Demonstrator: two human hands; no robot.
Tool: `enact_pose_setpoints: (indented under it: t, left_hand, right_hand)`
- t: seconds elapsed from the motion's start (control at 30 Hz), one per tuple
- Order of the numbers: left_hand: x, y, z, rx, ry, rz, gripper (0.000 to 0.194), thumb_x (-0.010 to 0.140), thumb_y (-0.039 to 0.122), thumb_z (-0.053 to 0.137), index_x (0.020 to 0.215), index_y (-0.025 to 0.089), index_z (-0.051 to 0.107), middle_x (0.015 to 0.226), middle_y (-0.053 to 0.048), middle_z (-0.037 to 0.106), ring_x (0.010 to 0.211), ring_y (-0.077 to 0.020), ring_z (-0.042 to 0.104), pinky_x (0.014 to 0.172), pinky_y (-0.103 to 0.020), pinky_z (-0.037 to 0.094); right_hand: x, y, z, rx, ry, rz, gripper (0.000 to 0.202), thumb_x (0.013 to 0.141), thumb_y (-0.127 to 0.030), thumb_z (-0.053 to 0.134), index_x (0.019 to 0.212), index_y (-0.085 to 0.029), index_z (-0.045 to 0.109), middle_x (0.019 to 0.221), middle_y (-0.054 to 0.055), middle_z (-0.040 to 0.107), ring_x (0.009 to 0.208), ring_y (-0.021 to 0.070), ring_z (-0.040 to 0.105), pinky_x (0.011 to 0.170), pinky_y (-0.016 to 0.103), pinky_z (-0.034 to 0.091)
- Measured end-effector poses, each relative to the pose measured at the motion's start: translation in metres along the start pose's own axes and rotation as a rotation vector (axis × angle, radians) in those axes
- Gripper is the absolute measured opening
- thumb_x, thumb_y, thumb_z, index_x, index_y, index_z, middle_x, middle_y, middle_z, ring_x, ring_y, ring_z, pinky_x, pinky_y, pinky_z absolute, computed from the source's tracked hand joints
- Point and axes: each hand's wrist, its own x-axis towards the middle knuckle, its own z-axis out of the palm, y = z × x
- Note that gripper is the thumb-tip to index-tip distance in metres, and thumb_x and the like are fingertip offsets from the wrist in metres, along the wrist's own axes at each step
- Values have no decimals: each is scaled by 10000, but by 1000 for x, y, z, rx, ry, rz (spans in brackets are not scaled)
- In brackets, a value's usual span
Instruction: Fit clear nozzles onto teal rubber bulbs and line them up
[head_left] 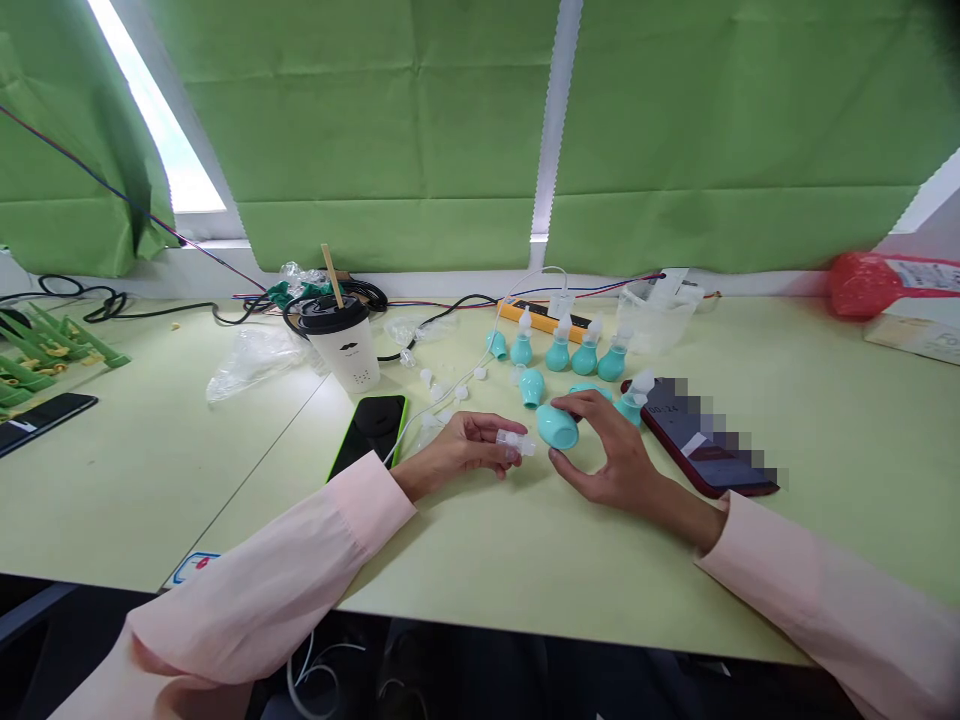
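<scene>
Between the fingertips of my left hand [476, 445] is a small clear plastic nozzle [517, 442], pointing right. My right hand [611, 450] pinches a teal squeeze bulb [557, 427] between thumb and fingers, its flat base partly turned toward me. Nozzle and bulb are close, with a narrow gap between them. Just behind, a bare teal bulb [532, 388] lies on the table. Farther back, several teal bulbs [557, 350] with clear tips stand in a row. Another tipped bulb [632, 403] is beyond my right hand, and small white caps [461, 392] lie scattered beyond my left.
A lidded paper cup [345, 345] with a straw stands back left. One phone [367, 435] lies by my left forearm, a red-edged phone [709, 440] right of my right hand. A power strip [544, 320], clear container [660, 315] and cables are at the back. A white cable crosses near the caps.
</scene>
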Motion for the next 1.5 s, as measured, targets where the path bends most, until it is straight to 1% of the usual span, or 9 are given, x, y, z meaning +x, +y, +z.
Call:
enact_pose_setpoints:
  t: [0.1,0.27,0.33,0.47,0.6,0.8,1.07,1.27,1.5]
  left_hand:
    - [1,-1,-1,-4,25,25,291,638,197,644,905,120,559,709,-50,612,621,-109,564,589,-245,434]
    - [1,1,1,9,44,6,277,666,218,624,902,118,518,741,-65,605,663,-120,571,617,-254,436]
    - [1,2,2,20,32,-2,267,679,228,613,899,114,515,725,-64,601,635,-111,563,599,-249,434]
    - [2,2,5,44,1,-10,231,686,239,606,851,105,516,681,-57,592,584,-99,544,558,-243,428]
    - [2,2,5,42,-16,3,211,694,244,597,819,106,501,663,-53,589,586,-105,545,544,-240,428]
    - [1,1,5,45,-46,29,207,700,245,590,818,103,496,654,-60,594,595,-117,552,537,-241,427]
    - [2,1,3,112,-40,30,213,700,249,589,825,94,515,625,-44,586,512,-84,520,506,-225,409]
    - [-1,4,5,149,-60,4,202,697,238,592,818,91,522,623,-34,581,484,-73,512,496,-220,404]
    - [-4,6,17,203,-36,53,243,672,241,610,835,77,534,632,-38,581,519,-88,520,512,-236,419]
  right_hand:
    - [-3,-2,-2,249,13,133,339,626,-156,517,954,-212,450,915,68,462,876,204,479,657,312,460]
    - [-9,-1,5,711,2,349,301,573,-95,469,832,-225,384,907,40,428,810,166,479,581,290,504]
    - [-10,-3,6,785,-18,392,295,567,-72,459,807,-223,377,906,34,430,796,156,475,590,298,511]
    - [-11,-6,7,825,-27,405,308,555,-44,450,803,-218,396,892,31,434,795,156,471,589,292,506]
    - [-12,-8,7,804,-44,385,308,564,-40,441,816,-214,409,894,34,433,792,157,465,573,282,492]
    - [-15,-11,9,643,-66,337,312,569,-23,426,820,-208,408,880,36,444,798,164,458,618,296,452]
    - [-17,-15,10,488,-53,251,372,534,-8,453,839,-214,398,898,39,444,809,175,464,683,318,426]
    - [-13,-15,10,283,-18,165,317,603,-97,552,879,-210,445,827,25,486,781,173,500,693,314,417]
    - [-14,-14,12,230,-34,206,234,632,-141,571,839,-216,491,774,8,558,719,152,539,641,279,432]
